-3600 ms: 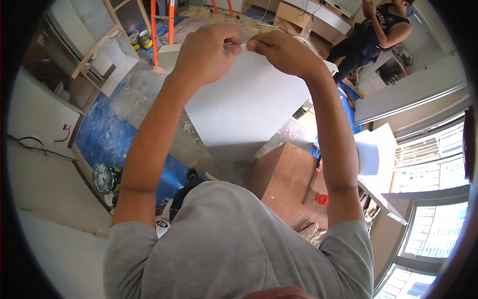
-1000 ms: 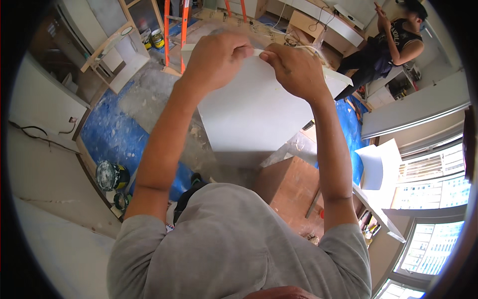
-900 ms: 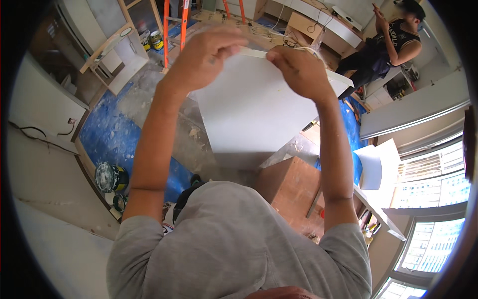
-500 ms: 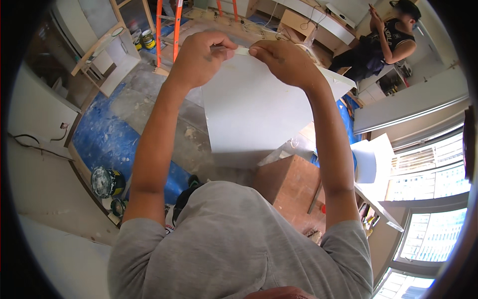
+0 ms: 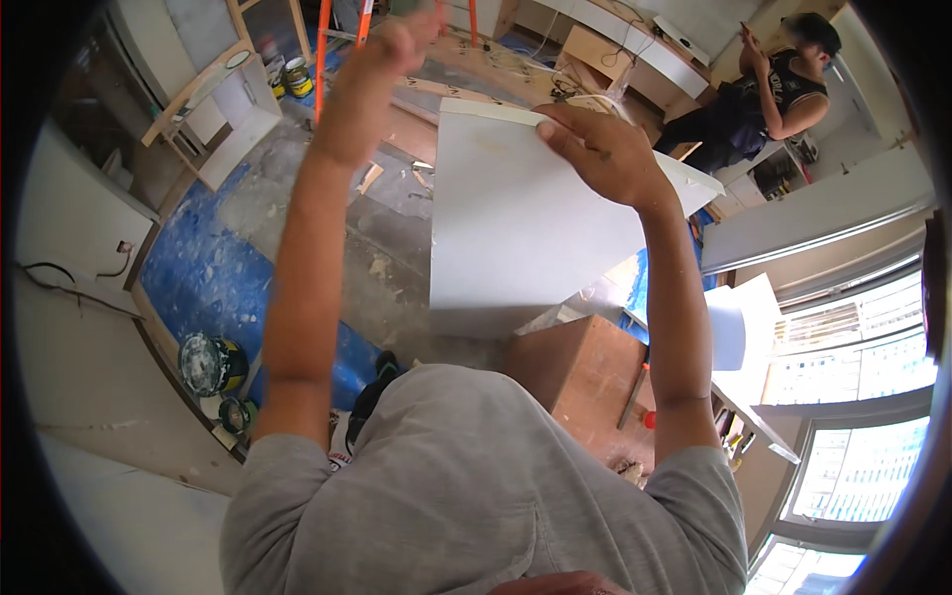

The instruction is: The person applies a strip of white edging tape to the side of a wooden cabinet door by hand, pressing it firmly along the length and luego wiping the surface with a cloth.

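A large white panel (image 5: 535,213) stands in front of me, with an off-white strip (image 5: 486,109) along its far upper edge. At that edge my right hand (image 5: 607,149) is closed, thumb on the near face and fingers over the far side. My left hand (image 5: 397,59) is raised off the panel's left corner, smeared by motion, so its fingers cannot be made out. Behind the right hand a pale loop of strip (image 5: 600,101) shows in part.
A brown wooden box (image 5: 580,382) stands by my right side, with a red-handled tool (image 5: 635,392) on it. Paint-smeared buckets (image 5: 211,363) stand at left near blue floor sheeting (image 5: 203,283). An orange ladder (image 5: 324,50) rises at far left; a person (image 5: 764,104) is at far right.
My left hand has let go of the panel's edge and moved up and left. The right hand has shifted slightly right and nearer, and the panel appears turned and shifted right.
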Demonstrator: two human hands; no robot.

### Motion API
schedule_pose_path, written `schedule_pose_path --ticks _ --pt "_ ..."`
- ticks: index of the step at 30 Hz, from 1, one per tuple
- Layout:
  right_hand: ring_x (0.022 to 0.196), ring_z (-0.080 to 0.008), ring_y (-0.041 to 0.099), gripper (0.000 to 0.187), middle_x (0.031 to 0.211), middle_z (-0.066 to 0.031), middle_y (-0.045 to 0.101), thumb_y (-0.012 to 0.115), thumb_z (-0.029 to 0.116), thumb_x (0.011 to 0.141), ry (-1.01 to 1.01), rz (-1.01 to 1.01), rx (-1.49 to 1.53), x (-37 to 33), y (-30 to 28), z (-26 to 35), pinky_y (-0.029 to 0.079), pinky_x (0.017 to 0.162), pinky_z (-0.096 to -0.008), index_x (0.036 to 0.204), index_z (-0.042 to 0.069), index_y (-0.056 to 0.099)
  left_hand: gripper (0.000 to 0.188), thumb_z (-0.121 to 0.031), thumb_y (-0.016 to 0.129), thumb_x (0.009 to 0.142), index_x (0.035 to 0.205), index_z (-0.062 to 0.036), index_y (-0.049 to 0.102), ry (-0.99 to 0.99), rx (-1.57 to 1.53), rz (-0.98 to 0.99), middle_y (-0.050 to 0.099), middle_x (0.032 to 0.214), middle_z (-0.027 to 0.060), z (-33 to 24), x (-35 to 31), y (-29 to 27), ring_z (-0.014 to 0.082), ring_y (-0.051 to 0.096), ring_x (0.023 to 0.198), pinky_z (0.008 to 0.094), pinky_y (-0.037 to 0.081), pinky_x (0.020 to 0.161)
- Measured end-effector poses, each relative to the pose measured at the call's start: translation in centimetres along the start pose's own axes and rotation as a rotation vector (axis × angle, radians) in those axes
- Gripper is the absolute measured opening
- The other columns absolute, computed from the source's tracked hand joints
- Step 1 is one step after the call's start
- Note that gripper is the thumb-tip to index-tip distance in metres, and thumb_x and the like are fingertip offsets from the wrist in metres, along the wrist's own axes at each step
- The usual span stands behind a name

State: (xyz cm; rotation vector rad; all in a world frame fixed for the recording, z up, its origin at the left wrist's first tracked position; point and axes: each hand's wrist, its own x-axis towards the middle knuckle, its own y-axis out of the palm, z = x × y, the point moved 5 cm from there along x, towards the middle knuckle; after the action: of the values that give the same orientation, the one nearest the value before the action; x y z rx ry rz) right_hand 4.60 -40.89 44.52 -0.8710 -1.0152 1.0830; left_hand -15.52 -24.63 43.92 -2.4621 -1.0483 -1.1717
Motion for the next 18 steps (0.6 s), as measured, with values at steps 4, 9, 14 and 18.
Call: schedule_pose_path --ticks 4,9,14,18 --pt "0.101 -0.0336 0.072 0.067 0.108 -0.0156 0.076 0.066 0.066 0.093 -0.118 -0.089 -0.199 -0.3 0.9 0.1 0.054 0.086 -0.0482 0.129 0.01 0.07 0.072 -0.059 0.053 0.105 0.147 -0.0011 0.052 0.182 0.882 0.44 0.051 0.152 0.0226 -8.3 5.0 6.5 0.0328 0.048 0.142 0.0461 0.036 0.118" --pt "0.099 -0.037 0.071 0.065 0.103 -0.0164 0.076 0.068 0.065 0.091 -0.076 -0.06 -0.237 -0.6 1.2 0.5 0.054 0.083 -0.0508 0.122 0.008 0.07 0.075 -0.067 0.035 0.107 0.163 -0.0175 0.039 0.397 1.431 0.608 0.047 0.154 0.0119 3.3 2.3 9.0 0.0344 0.044 0.143 0.0491 0.036 0.115" --pt "0.103 -0.0368 0.07 0.05 0.104 -0.0154 0.075 0.062 0.053 0.099 -0.13 -0.119 0.063 -1.2 -0.6 -1.5 0.053 0.087 -0.0477 0.118 0.007 0.072 0.078 -0.071 0.035 0.106 0.157 -0.0143 0.048 -0.379 0.594 0.677 0.053 0.15 0.01 5.3 2.2 9.4 0.0288 0.053 0.137 0.0453 0.046 0.107" --pt "0.104 -0.0378 0.069 0.045 0.106 -0.0151 0.074 0.058 0.047 0.102 -0.115 -0.082 0.133 -0.9 -0.4 -2.2 0.052 0.089 -0.0488 0.111 0.006 0.074 0.052 -0.05 0.055 0.108 0.132 -0.0064 0.07 -0.345 0.754 0.837 0.073 0.122 0.0134 5.1 3.4 7.4 0.0263 0.069 0.11 0.0385 0.052 0.099"
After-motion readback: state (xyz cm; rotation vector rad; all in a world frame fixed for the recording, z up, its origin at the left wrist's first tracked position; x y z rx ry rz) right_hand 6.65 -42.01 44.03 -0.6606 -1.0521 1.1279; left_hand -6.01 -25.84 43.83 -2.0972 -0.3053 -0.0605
